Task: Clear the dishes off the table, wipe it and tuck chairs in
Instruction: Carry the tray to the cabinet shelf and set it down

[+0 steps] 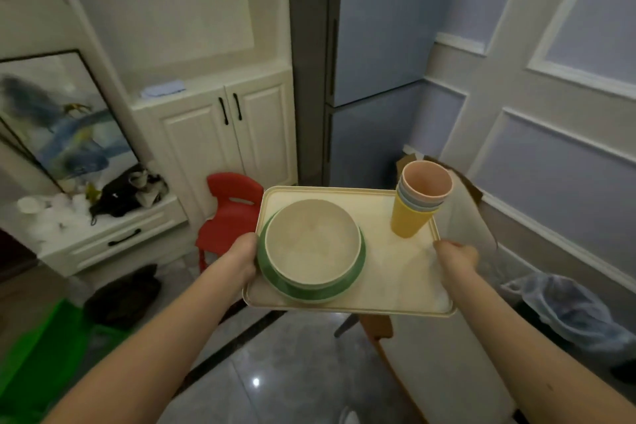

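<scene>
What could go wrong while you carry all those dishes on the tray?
The stack of cups stands tall near the tray's far right corner, so a tilt could topple it over the low rim. The stacked bowls could slide, since each hand, left hand and right hand, grips only an edge. The red chair stands on the floor just ahead, easy to bump while looking at the tray.

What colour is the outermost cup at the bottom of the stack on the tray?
Yellow: the bottom cup, seen in the head view.
</scene>
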### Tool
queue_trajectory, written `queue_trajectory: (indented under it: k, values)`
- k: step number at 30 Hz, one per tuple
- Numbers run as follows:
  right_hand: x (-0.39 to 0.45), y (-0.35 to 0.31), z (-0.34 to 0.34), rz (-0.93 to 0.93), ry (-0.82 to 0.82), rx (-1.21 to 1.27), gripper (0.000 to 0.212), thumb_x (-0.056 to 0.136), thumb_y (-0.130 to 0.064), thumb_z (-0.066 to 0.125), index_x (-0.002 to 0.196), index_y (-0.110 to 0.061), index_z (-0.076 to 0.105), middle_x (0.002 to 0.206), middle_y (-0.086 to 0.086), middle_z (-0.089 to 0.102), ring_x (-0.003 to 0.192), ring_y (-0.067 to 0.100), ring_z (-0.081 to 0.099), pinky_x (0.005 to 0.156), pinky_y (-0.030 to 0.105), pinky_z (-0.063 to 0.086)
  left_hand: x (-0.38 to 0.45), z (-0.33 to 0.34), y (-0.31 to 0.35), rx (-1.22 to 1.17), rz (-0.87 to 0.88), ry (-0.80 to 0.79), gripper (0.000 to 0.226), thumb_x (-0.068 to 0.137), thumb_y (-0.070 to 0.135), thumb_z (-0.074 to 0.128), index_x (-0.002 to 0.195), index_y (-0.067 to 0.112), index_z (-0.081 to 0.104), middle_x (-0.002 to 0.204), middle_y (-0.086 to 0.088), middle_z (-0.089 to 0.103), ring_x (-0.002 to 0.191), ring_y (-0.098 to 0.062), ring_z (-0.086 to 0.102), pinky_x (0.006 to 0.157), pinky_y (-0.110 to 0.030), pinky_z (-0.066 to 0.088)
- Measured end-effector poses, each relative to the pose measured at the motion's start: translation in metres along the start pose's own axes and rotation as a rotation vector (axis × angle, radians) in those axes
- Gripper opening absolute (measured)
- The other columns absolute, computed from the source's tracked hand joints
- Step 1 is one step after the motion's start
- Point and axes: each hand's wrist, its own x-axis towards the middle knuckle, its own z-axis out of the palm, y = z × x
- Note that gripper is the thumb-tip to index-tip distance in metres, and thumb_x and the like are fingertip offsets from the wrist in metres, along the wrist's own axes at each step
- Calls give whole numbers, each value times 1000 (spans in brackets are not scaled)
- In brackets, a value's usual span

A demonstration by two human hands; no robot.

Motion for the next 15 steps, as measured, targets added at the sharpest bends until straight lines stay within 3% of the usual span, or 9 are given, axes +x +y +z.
queue_trajectory:
  k: [4,9,12,15]
  values:
    - [1,-23,64,-22,-87,-10,27,84,-4,56,109,3,61,98,17,58,90,30,54,82,36,45,25,-40,21,-63,0,85,27,91,30,52,99,10,67,102,-12,70,80,-29,65,62,-36,52]
    - [12,-48,144,3,-161,-31,35,84,-7,61,118,2,55,118,19,59,109,37,55,92,41,46,54,-65,54,-159,-23,145,30,96,27,44,81,9,62,77,-11,67,70,-26,61,59,-37,49]
    - [27,-69,191,-22,-219,-55,30,85,-4,59,114,5,57,112,20,60,107,38,55,89,41,46,82,-75,77,-185,-17,188,32,97,22,41,78,8,62,78,-11,64,70,-26,59,60,-36,50]
    - [42,-96,235,-27,-280,-54,23,86,-2,56,108,3,61,108,20,60,94,33,55,87,40,46,111,-80,105,-210,4,210,31,97,20,43,76,7,62,63,-9,68,69,-25,59,54,-32,53]
